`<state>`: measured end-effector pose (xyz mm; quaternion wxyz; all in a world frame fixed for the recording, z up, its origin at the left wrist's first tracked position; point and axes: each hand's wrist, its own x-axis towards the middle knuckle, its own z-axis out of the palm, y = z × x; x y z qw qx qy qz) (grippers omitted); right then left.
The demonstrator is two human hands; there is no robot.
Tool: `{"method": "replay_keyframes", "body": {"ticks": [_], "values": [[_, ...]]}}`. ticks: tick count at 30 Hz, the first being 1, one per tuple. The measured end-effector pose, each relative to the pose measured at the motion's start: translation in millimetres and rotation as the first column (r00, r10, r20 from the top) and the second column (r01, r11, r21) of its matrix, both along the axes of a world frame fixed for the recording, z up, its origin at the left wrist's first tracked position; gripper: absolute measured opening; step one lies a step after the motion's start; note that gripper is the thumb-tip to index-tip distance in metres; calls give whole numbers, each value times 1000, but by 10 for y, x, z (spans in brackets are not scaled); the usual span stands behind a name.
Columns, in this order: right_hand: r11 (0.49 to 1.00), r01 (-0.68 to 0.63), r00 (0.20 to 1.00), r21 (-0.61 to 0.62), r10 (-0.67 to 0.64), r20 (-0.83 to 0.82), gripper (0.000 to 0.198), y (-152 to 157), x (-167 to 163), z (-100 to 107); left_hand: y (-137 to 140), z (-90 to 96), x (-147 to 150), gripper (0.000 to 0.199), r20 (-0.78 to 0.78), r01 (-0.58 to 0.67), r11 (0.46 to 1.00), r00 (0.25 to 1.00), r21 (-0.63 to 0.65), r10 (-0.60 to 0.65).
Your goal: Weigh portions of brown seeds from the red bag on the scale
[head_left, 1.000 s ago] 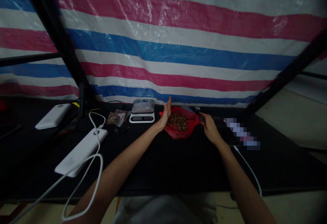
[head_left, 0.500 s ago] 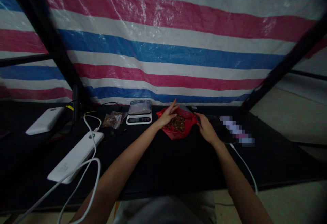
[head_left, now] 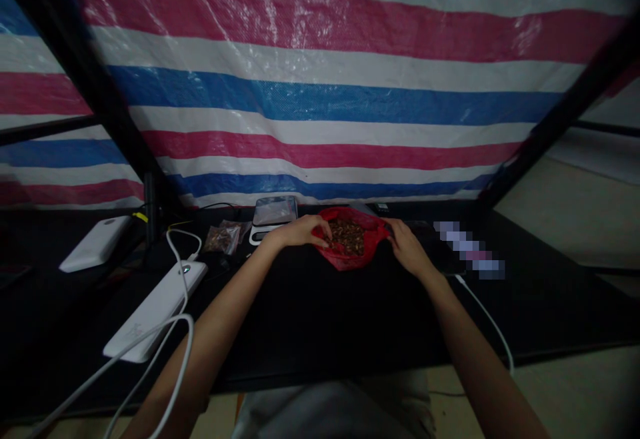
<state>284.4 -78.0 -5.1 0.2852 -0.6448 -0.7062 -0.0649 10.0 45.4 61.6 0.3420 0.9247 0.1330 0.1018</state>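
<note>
Writing: faint grey marks on the long white power bank (head_left: 155, 312), too small to read; the digital scale's (head_left: 275, 211) display is partly hidden by the left hand (head_left: 300, 230).
Red plastic bag (head_left: 345, 264): mouth open, on the black table (head_left: 340, 332) just right of the scale, holding loose brown dried pieces (head_left: 350, 235).
Clear plastic bags (head_left: 224, 237): small, with brown contents, left of the scale.
Left hand: fingers curled over the red bag's left rim, thumb lower; whether they pinch the film cannot be told.
Right hand (head_left: 406, 249): fingers bent at the bag's right edge; its grip cannot be made out.
White cable (head_left: 487, 319): near the right forearm.
</note>
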Motion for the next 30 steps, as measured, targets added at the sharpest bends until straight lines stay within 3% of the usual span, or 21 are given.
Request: {"method": "replay_keyframes", "body": {"ticks": [5,9,22,26,30], "values": [[1000,13,1000,-7,-13,21,46,-1,1,0,-26,-99,-41,17,-135,-65,970,986,235,99],[999,29,999,-18,-28,44,45,-2,9,-6,-38,-174,6,9,-106,-68,930,988,362,113],[996,74,993,58,-68,-98,54,50,37,-75,-102,-154,152,5,-93,-6,872,994,489,59],[987,119,980,103,-101,-170,68,50,29,-36,-172,-86,264,18,79,-93,892,995,442,65],[944,277,910,177,-199,-364,72,31,64,23,-192,-111,319,36,268,-246,888,952,389,146]]}}
